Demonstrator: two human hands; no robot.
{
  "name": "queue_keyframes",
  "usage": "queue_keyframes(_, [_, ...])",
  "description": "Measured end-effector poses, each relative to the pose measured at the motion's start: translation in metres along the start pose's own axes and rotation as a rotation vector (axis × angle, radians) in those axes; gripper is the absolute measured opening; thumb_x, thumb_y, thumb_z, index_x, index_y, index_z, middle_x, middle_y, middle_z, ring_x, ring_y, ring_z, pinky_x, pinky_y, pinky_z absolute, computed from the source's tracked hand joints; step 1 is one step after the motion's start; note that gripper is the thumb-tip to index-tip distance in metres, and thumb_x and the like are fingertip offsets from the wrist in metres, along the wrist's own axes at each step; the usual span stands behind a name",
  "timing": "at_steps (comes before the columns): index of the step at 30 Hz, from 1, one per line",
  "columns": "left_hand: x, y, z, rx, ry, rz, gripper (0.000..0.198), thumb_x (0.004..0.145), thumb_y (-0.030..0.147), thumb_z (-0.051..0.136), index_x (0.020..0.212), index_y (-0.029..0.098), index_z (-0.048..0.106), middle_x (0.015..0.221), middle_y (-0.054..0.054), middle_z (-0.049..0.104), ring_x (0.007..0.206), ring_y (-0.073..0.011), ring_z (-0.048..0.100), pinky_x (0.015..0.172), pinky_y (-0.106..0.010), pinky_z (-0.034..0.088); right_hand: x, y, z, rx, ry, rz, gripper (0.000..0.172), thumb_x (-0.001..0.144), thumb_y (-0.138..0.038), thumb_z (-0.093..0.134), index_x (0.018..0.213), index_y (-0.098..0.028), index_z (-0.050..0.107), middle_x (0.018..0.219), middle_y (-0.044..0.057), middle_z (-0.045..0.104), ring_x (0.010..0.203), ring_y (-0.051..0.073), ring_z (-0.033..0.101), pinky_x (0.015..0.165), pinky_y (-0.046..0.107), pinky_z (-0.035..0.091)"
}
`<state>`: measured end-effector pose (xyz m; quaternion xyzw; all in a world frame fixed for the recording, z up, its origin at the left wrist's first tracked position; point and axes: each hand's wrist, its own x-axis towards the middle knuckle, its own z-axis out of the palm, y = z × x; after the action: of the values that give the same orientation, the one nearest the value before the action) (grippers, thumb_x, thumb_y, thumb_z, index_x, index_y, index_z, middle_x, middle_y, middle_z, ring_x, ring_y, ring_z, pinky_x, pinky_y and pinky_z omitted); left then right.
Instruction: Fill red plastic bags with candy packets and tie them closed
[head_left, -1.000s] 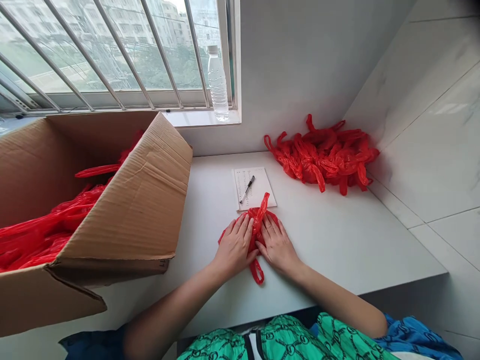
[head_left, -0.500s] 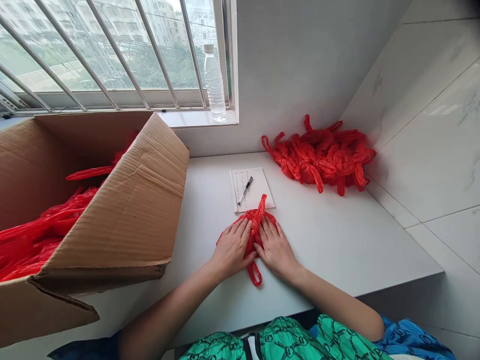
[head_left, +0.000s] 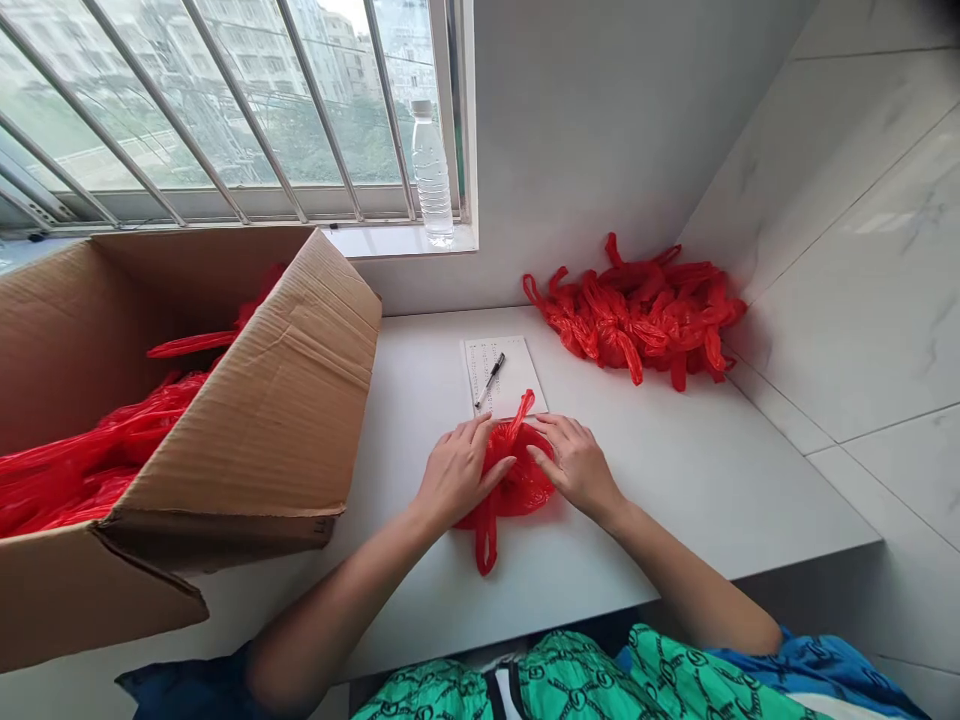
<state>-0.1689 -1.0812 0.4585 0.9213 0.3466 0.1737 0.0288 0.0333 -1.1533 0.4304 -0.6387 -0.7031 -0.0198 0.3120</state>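
Note:
A red plastic bag (head_left: 525, 490) lies on the white table in front of me, one handle loop pointing toward the window and the other toward me. Over its left side rests my left hand (head_left: 463, 470), fingers extended and thumb lying across the bag. My right hand (head_left: 577, 462) is at the bag's right edge, fingers spread and slightly curved, the thumb reaching over the red plastic. Neither hand grips the bag. Just beyond it are a sheet of paper (head_left: 514, 375) with writing and a black-and-clear pen (head_left: 490, 380) lying on it.
On the left stands an open cardboard box (head_left: 262, 430) holding many red bags (head_left: 112, 450). A heap of bunched red bags (head_left: 645, 315) sits at the back right against the wall. A water bottle (head_left: 432, 180) stands on the windowsill. The table's edge (head_left: 780, 572) runs along the front right.
Both hands have lifted from pressing flat on the bag and moved apart toward its sides. More of the bag's middle shows, and its near handle loop lies further left.

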Motion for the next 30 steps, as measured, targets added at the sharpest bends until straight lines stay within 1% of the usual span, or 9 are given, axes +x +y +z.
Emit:
queue_keyframes(2, [0.003, 0.005, 0.007, 0.039, -0.070, 0.033, 0.050, 0.098, 0.042, 0.049, 0.142, 0.019, 0.043, 0.146, -0.011, 0.051, 0.125, -0.0262, 0.055, 0.097, -0.041, 0.048, 0.003, 0.004, 0.009, -0.072, -0.085, -0.022, 0.053, 0.096, -0.039, 0.051, 0.143, -0.013, 0.048, 0.147, 0.014, 0.050, 0.134, 0.027, 0.046, 0.108, 0.043, 0.040])
queue_keyframes(5, [0.002, 0.011, 0.019, 0.119, -0.141, -0.031, 0.053, 0.097, 0.042, 0.048, 0.140, 0.010, 0.047, 0.144, -0.017, 0.052, 0.124, -0.0299, 0.055, 0.097, -0.043, 0.049, 0.000, 0.010, 0.026, -0.168, -0.211, -0.008, 0.063, 0.097, -0.047, 0.047, 0.149, -0.011, 0.041, 0.155, 0.014, 0.039, 0.143, 0.030, 0.035, 0.117, 0.049, 0.029])
queue_keyframes(8, [-0.003, 0.014, 0.027, 0.153, -0.110, -0.086, 0.057, 0.098, 0.045, 0.046, 0.137, 0.004, 0.049, 0.139, -0.022, 0.054, 0.126, -0.0337, 0.052, 0.100, -0.046, 0.047, -0.005, 0.013, 0.036, -0.198, -0.264, 0.010, 0.069, 0.099, -0.055, 0.038, 0.152, -0.010, 0.036, 0.159, 0.012, 0.031, 0.148, 0.029, 0.026, 0.121, 0.051, 0.020])
queue_keyframes(14, [-0.005, 0.005, 0.027, 0.082, -0.078, -0.086, 0.054, 0.095, 0.047, 0.050, 0.131, 0.007, 0.053, 0.142, -0.021, 0.049, 0.128, -0.0343, 0.048, 0.102, -0.047, 0.045, -0.008, 0.012, 0.035, -0.161, -0.281, 0.028, 0.074, 0.099, -0.058, 0.036, 0.153, -0.009, 0.032, 0.161, 0.013, 0.025, 0.150, 0.029, 0.020, 0.122, 0.051, 0.013])
queue_keyframes(18, [-0.011, -0.004, 0.015, -0.034, 0.006, -0.114, 0.058, 0.093, 0.051, 0.053, 0.138, 0.015, 0.046, 0.141, -0.015, 0.050, 0.127, -0.0300, 0.049, 0.101, -0.044, 0.044, -0.005, 0.012, 0.030, -0.014, -0.234, 0.030, 0.074, 0.094, -0.059, 0.049, 0.151, -0.013, 0.037, 0.158, 0.013, 0.035, 0.147, 0.031, 0.027, 0.120, 0.053, 0.015])
queue_keyframes(22, [-0.015, 0.002, 0.007, 0.018, 0.025, -0.170, 0.062, 0.090, 0.057, 0.055, 0.137, 0.016, 0.046, 0.134, -0.015, 0.056, 0.122, -0.0324, 0.051, 0.096, -0.047, 0.042, 0.007, 0.007, 0.027, 0.269, -0.161, 0.138, 0.066, 0.095, -0.055, 0.049, 0.149, -0.020, 0.039, 0.143, 0.012, 0.054, 0.132, 0.028, 0.047, 0.111, 0.050, 0.033])
queue_keyframes(24, [-0.014, 0.006, 0.008, 0.041, -0.039, -0.180, 0.053, 0.088, 0.054, 0.057, 0.125, 0.016, 0.053, 0.127, -0.015, 0.059, 0.115, -0.0332, 0.053, 0.090, -0.045, 0.043, 0.014, 0.003, 0.030, 0.350, -0.139, 0.184, 0.055, 0.096, -0.047, 0.049, 0.144, -0.021, 0.045, 0.133, 0.012, 0.061, 0.124, 0.029, 0.051, 0.105, 0.050, 0.038])
queue_keyframes(27, [-0.008, 0.007, 0.009, -0.038, -0.108, -0.216, 0.020, 0.085, 0.033, 0.058, 0.099, 0.018, 0.056, 0.107, -0.011, 0.063, 0.100, -0.0292, 0.056, 0.081, -0.040, 0.043, 0.018, 0.001, 0.035, 0.474, -0.120, 0.194, 0.041, 0.090, -0.038, 0.058, 0.127, -0.020, 0.059, 0.120, 0.013, 0.065, 0.113, 0.030, 0.055, 0.100, 0.049, 0.043])
queue_keyframes(30, [-0.004, 0.003, 0.002, -0.422, -0.126, -0.302, 0.010, 0.082, 0.024, 0.055, 0.086, 0.020, 0.047, 0.084, -0.002, 0.059, 0.079, -0.0207, 0.055, 0.071, -0.032, 0.042, 0.016, 0.001, 0.033, 0.867, -0.123, 0.324, 0.052, 0.083, -0.040, 0.069, 0.130, -0.025, 0.055, 0.118, 0.009, 0.061, 0.107, 0.025, 0.060, 0.091, 0.042, 0.051])
